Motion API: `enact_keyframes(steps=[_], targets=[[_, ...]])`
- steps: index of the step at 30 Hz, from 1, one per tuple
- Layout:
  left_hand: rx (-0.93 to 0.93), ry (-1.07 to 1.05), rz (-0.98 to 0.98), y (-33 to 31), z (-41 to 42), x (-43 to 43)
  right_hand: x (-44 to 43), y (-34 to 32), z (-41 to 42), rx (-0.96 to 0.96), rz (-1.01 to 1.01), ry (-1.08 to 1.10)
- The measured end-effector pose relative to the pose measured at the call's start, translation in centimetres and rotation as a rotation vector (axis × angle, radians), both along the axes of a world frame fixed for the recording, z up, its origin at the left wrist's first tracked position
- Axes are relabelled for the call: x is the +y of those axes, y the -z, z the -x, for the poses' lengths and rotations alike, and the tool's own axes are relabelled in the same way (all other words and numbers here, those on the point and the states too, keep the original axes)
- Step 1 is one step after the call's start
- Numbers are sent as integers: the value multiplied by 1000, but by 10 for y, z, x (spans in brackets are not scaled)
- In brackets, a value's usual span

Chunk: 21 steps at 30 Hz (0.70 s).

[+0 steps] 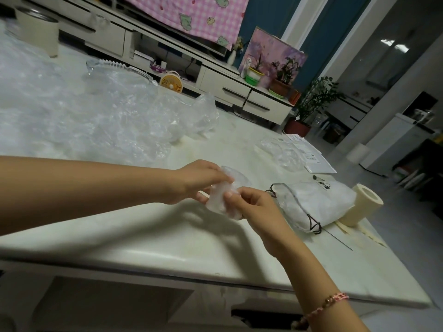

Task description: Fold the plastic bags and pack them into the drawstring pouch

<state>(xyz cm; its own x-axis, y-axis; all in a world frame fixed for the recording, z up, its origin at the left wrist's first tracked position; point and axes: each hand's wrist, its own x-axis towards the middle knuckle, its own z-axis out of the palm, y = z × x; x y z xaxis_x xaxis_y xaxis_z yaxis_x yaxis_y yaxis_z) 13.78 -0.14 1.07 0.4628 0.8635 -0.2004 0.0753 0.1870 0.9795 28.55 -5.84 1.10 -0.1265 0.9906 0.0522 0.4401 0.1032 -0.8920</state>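
Observation:
A small folded clear plastic bag (221, 200) is held just above the white table (148, 240) between both hands. My left hand (201, 182) grips its upper left side. My right hand (254, 207) pinches its lower right side with thumb and fingers. The drawstring pouch (318, 202), translucent with a black cord, lies on the table just right of my right hand and looks stuffed with plastic. A big heap of loose crumpled clear bags (84, 121) covers the table's left half.
A cream tape roll (362, 204) stands right of the pouch near the table's right edge. Papers (309, 154) and a flat clear bag (280, 149) lie behind it. A cream canister (38, 29) and a glass dish (117, 68) sit at the far left.

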Motion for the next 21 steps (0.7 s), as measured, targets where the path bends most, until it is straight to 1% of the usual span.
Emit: enact_keyframes(steps=[2, 4, 8, 10, 12, 14, 15, 16, 17, 19, 21], targets=[[9, 87, -10, -3, -1, -3, 2, 0, 1, -15, 47, 55], [46, 126, -43, -5, -3, -5, 5, -1, 2, -7, 73, 102], [115, 6, -109, -1, -5, -3, 8, -1, 2, 14, 120, 111], [115, -48, -138, 2, -4, -2, 6, -1, 1, 23, 113, 113], [83, -74, -151, 3, -2, -2, 7, 1, 0, 25, 69, 183], [57, -84, -158, 2, -2, -2, 8, 5, -3, 25, 11, 302], [47, -86, -161, 2, -2, -2, 10, 7, -4, 53, 16, 353], [33, -81, -161, 1, -2, -3, 11, 8, -8, 122, 65, 370], [19, -73, -159, 0, -2, -3, 12, 7, -9, 231, 142, 338], [-3, -55, -160, -2, -2, -4, 12, 2, -9, 494, 281, 207], [-16, -51, -166, -2, -1, -5, 12, -2, -7, 617, 322, 133]])
